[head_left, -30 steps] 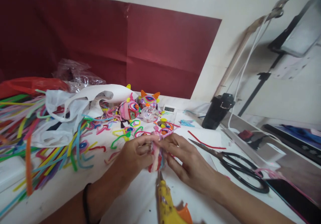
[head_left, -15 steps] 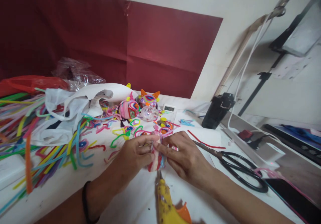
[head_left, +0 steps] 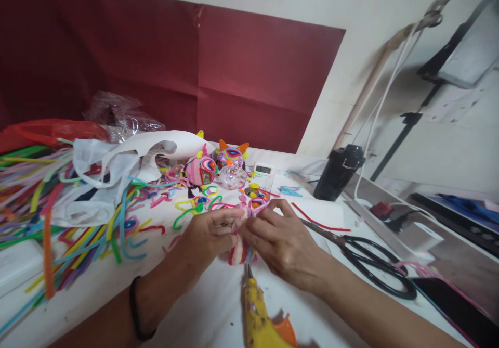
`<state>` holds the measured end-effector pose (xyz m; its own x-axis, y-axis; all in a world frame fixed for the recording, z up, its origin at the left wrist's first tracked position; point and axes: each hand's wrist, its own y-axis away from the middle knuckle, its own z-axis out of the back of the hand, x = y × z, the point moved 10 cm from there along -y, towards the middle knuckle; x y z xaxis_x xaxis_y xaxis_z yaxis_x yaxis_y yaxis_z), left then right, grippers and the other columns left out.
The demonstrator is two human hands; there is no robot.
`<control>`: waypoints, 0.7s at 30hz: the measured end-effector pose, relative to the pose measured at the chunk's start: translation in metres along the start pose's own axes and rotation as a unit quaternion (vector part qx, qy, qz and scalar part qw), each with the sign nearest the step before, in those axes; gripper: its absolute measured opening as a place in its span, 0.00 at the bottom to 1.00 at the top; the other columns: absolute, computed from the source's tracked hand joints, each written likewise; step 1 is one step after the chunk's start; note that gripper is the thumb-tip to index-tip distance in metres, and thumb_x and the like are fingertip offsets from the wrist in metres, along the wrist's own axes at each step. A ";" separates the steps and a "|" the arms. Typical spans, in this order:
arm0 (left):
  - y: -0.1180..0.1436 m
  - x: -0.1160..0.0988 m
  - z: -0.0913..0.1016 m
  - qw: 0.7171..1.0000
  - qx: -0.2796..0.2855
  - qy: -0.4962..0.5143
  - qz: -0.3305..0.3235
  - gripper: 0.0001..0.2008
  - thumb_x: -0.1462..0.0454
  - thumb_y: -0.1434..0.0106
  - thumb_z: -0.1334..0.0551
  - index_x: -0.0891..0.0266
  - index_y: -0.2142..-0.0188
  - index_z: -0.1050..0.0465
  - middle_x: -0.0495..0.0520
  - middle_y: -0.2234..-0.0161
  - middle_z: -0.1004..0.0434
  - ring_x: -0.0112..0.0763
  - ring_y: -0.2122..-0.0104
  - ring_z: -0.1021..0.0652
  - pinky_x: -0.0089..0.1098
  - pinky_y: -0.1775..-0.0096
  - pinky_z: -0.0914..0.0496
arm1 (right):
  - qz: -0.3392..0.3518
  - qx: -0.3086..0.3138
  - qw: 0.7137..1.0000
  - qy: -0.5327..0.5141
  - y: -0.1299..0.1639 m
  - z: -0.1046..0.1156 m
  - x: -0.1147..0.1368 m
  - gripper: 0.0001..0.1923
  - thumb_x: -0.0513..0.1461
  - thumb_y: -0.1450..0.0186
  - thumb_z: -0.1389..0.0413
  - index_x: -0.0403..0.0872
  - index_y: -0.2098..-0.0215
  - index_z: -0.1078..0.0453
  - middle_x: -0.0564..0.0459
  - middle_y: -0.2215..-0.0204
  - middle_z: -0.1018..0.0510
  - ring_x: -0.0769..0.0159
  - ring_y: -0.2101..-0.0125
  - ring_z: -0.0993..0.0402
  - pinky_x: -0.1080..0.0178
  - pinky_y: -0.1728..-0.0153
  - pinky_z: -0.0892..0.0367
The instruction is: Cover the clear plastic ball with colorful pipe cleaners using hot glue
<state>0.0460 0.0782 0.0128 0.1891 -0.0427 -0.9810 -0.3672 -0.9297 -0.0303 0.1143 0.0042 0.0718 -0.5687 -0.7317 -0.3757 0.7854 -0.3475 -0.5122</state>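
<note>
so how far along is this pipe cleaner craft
Two finished figures stand at the back of the table. In hand: the left hand and right hand share a grip on a pink and white piece. Left, probably: loose bent shapes, with the glue gun lying nearby.

A yellow glue gun (head_left: 262, 317) with an orange trigger is lying near me on the white table (head_left: 218, 311), its nozzle pointing away from me. To the right, black scissors (head_left: 366, 259) are resting on the table, closed, and a thin red pipe cleaner (head_left: 317, 219) is lying just beyond them. Far right, a black cup (head_left: 338, 172) is standing upright. On the left, a big heap of coloured pipe cleaners (head_left: 58, 223) is spreading over the table, and a white plastic bag (head_left: 117, 166) is lying partly on it. In the far middle, two colourful round figures (head_left: 216, 163) are sitting beside a small digital timer (head_left: 263, 170). Behind everything, a dark red sheet (head_left: 195, 72) is covering the wall.
</note>
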 end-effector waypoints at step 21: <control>0.002 -0.003 -0.005 1.000 0.022 -0.006 -0.008 0.16 0.69 0.49 0.37 0.66 0.59 0.27 0.49 0.78 0.23 0.29 0.78 0.26 0.31 0.70 0.34 | 0.008 -0.036 0.999 -0.009 0.001 0.003 0.007 0.11 0.30 0.32 0.53 0.40 0.60 0.28 0.48 0.67 0.23 0.62 0.68 0.35 0.53 0.64 0.44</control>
<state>0.0489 0.0750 0.0171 0.1835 -0.0232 -0.9827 -0.4035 -0.9134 -0.0537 0.1120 -0.0027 0.0713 -0.5513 -0.7473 -0.3711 0.7747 -0.2933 -0.5602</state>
